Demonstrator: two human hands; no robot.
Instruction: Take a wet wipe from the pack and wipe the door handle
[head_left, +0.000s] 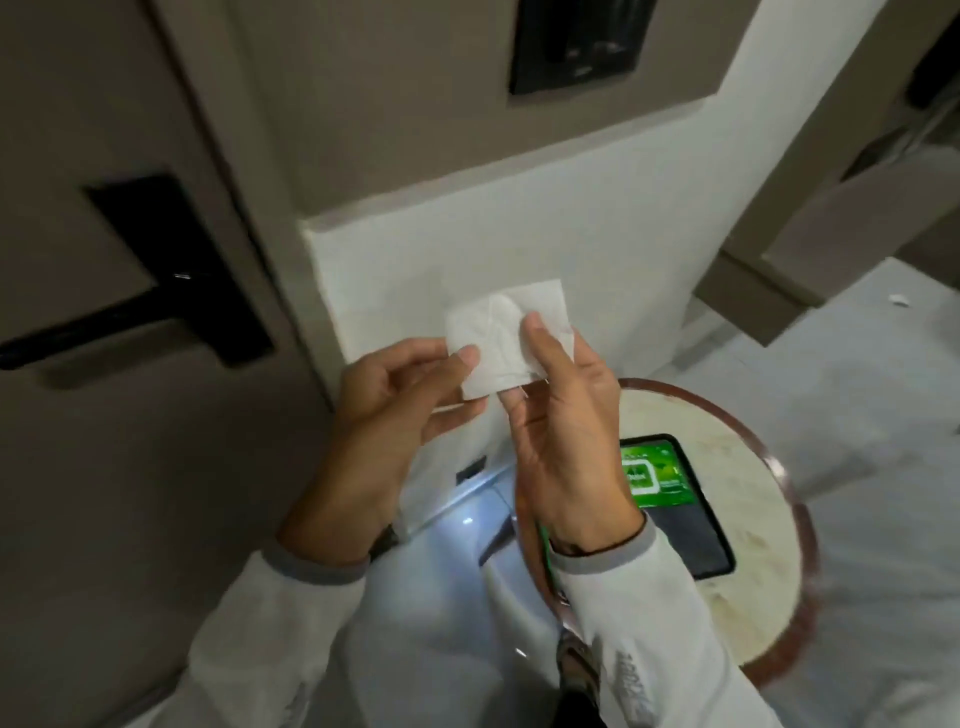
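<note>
A white wet wipe (501, 332), still partly folded, is held up in front of the white wall between both hands. My left hand (395, 410) pinches its lower left edge with thumb and fingers. My right hand (563, 415) grips its right side, thumb on the front. The green wipe pack (660, 475) lies on a dark tray on the round table, below and right of my right hand. The black lever door handle (104, 317) with its black plate sits on the brown door at the left, well apart from both hands.
A round marble-topped table (753, 519) with a dark red rim stands at the lower right. A black switch panel (576, 41) is on the wall above. The glossy floor reflects light below my hands. A wall corner juts out beside the door.
</note>
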